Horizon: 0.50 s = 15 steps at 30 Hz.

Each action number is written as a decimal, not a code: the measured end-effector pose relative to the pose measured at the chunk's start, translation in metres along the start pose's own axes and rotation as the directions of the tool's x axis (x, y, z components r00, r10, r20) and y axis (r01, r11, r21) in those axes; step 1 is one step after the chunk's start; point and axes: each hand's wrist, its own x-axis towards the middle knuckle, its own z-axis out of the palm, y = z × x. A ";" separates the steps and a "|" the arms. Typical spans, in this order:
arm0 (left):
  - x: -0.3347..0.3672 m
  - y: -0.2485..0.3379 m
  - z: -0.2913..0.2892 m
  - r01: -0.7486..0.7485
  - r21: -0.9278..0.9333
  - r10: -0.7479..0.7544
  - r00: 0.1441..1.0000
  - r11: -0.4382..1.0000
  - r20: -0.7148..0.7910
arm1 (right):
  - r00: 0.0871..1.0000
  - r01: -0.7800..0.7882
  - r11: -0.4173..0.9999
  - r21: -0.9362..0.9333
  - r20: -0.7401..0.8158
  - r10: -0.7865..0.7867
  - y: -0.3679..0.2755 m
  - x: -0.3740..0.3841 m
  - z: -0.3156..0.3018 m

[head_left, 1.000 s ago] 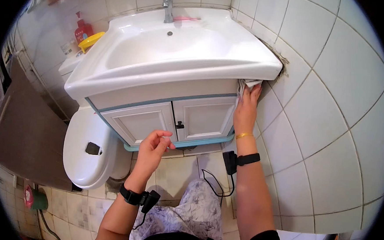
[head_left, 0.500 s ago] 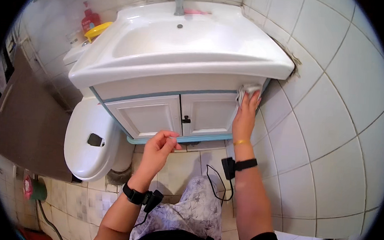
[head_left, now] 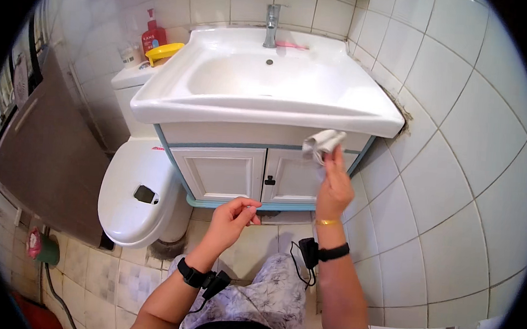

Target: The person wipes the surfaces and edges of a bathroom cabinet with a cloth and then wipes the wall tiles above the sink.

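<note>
A bunched white cloth is gripped by the fingertips of my right hand, raised in front of the right door of the vanity cabinet. The cloth is a little blurred and hangs just below the rim of the white washbasin. My left hand is held low before the cabinet's bottom edge. Its fingers are curled with thumb and index finger together, and nothing shows in them. The cabinet doors are closed, with a small black latch between them.
On the left stands a white toilet with its lid down. A red pump bottle and a yellow dish rest behind it. A metal faucet and a pink toothbrush-like item are on the basin. The tiled wall closes the right side.
My right hand has drawn the cloth back from the cabinet's upper right corner, toward me and slightly left. The view has tilted up. My left hand keeps its pose.
</note>
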 end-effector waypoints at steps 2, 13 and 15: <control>-0.004 0.000 -0.003 0.004 -0.001 -0.004 0.999 1.000 -0.032 | 0.974 0.051 0.998 -0.048 -0.218 -0.060 -0.017 0.029 -0.023; -0.013 0.025 -0.019 0.008 -0.004 -0.008 0.999 1.000 -0.033 | 0.986 0.166 0.966 -0.196 0.062 -0.157 -0.071 0.058 0.011; -0.014 0.024 -0.018 0.003 -0.020 -0.003 1.000 1.000 -0.017 | 0.979 0.140 0.983 -0.118 0.163 -0.120 -0.075 0.059 0.010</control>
